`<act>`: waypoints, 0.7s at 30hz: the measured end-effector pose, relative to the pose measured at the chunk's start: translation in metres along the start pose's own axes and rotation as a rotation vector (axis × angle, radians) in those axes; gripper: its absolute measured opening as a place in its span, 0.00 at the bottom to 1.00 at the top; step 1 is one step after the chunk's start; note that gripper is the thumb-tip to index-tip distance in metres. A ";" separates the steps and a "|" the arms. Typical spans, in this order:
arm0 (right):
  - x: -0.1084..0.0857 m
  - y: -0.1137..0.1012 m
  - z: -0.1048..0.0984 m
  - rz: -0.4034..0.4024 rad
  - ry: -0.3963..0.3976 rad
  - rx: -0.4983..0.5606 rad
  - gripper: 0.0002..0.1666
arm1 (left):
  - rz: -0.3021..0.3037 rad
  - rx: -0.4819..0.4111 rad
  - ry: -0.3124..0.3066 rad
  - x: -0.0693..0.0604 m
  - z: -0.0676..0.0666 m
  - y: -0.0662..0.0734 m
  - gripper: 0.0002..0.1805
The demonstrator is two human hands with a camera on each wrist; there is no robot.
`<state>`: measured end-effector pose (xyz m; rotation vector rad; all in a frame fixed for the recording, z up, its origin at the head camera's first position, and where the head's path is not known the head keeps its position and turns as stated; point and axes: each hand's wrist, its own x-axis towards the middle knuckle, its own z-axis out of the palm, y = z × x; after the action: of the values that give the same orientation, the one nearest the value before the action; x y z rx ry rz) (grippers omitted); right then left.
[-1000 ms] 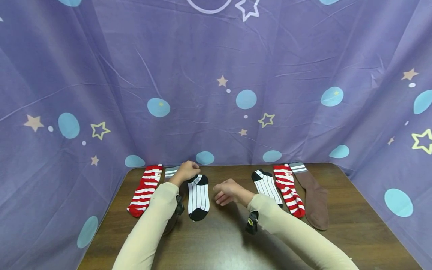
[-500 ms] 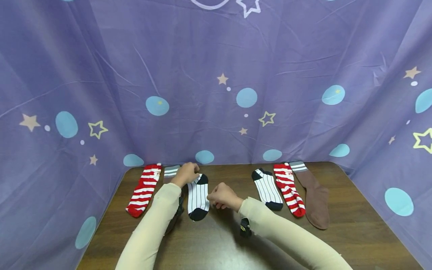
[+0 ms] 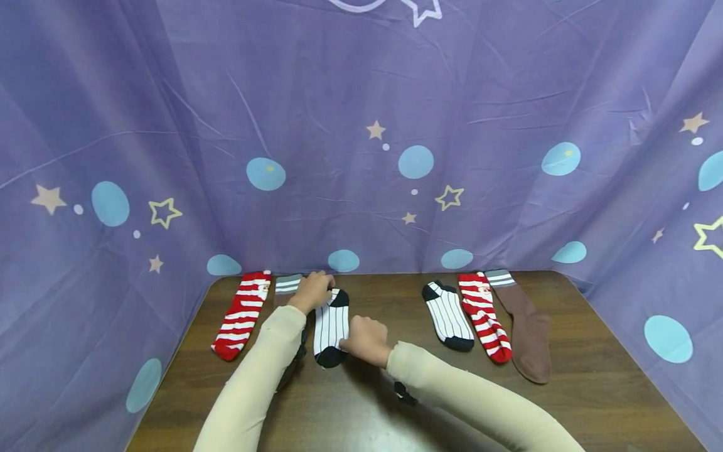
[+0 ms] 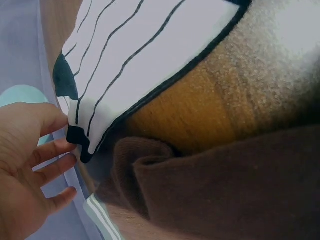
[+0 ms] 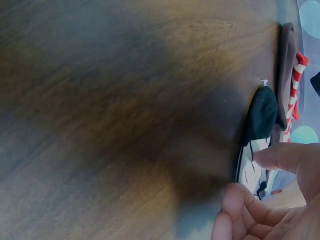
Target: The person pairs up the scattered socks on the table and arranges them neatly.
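A white ankle sock [image 3: 331, 323] with black stripes, heel and toe lies flat on the wooden table, left of centre. My left hand [image 3: 314, 292] is at its far end; in the left wrist view, the thumb and forefinger pinch the edge of its black-trimmed cuff [image 4: 78, 136]. My right hand [image 3: 366, 339] touches the sock's right edge near the toe. In the right wrist view a gap shows between thumb and forefinger, with the striped fabric [image 5: 250, 167] behind. A brown sock [image 4: 230, 185] lies beside it, mostly hidden by the left arm in the head view.
At the far left lies a red-and-white striped sock [image 3: 241, 317]. On the right rest another white striped sock [image 3: 449, 316], a red-and-white one [image 3: 486, 320] and a brown one [image 3: 530, 339]. A purple curtain [image 3: 361, 125] hangs behind the table [image 3: 344, 414].
My right hand has moved left to the white sock's right edge, then nearer along it towards the toe. The left hand has stayed by the cuff with little movement.
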<state>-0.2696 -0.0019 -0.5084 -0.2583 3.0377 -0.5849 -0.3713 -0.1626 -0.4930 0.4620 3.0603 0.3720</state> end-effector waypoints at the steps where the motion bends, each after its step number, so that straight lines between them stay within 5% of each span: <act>1: 0.001 0.000 0.001 0.009 -0.001 0.000 0.26 | -0.002 0.003 -0.002 0.000 0.000 0.000 0.11; 12: 0.003 -0.004 0.003 0.153 -0.071 0.158 0.23 | -0.048 -0.005 -0.032 0.001 0.002 0.000 0.05; 16: 0.002 -0.001 0.003 0.139 -0.090 0.257 0.21 | -0.065 -0.119 -0.030 0.002 0.001 -0.003 0.06; 21: -0.001 0.008 -0.002 0.097 -0.145 0.558 0.11 | -0.106 -0.316 -0.033 0.003 -0.004 -0.007 0.05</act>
<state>-0.2696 0.0066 -0.5091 -0.1198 2.5942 -1.2934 -0.3761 -0.1689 -0.4908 0.2855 2.9004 0.8157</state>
